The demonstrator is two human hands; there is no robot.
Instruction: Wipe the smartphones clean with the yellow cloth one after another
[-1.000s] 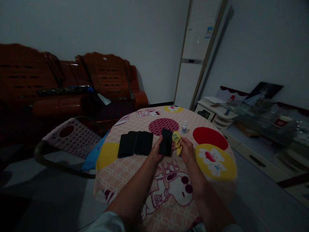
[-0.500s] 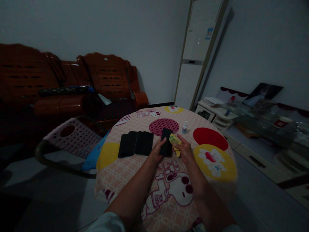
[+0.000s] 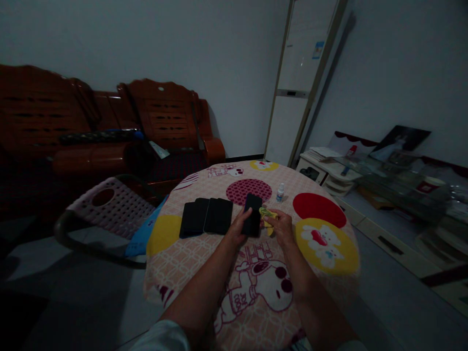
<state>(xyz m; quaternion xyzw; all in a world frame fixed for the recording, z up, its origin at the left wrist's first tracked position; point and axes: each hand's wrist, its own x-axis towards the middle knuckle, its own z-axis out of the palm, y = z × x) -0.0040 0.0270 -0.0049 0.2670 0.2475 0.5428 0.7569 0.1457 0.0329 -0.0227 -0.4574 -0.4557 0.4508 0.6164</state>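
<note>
Step in hand: the left hand (image 3: 237,229) props a black phone (image 3: 252,214) upright-tilted over the round table (image 3: 190,258), while the right hand (image 3: 281,226) brings a yellow cloth (image 3: 268,214) to the phone's right edge.
Left hand: fingers clamped on the phone's lower left side, thumb along its edge.
Right hand: fingers pinched together on the cloth, which touches or all but touches the phone; the dim light hides the exact contact.
Doing it well: in my judgement the phone wants a firm hold by its edges so the glass face stays free, and the cloth wants flat, light strokes across it rather than a bunched corner.
Risk: a loose hold could let the phone slip onto the table.
Other phones: a row of dark phones (image 3: 206,217) lies flat just left of the held phone, overlapping one another.
Bottle: a small white bottle (image 3: 280,192) stands beyond the held phone, a little to its right.
Surface: a pink cartoon-print tablecloth (image 3: 321,243) with red and yellow circles covers the table.
Room: a plastic chair (image 3: 109,207) sits left of the table, a wooden sofa (image 3: 109,131) farther behind it, a tall white air conditioner (image 3: 296,83) beyond the table, low cabinets (image 3: 329,170) to its right.
</note>
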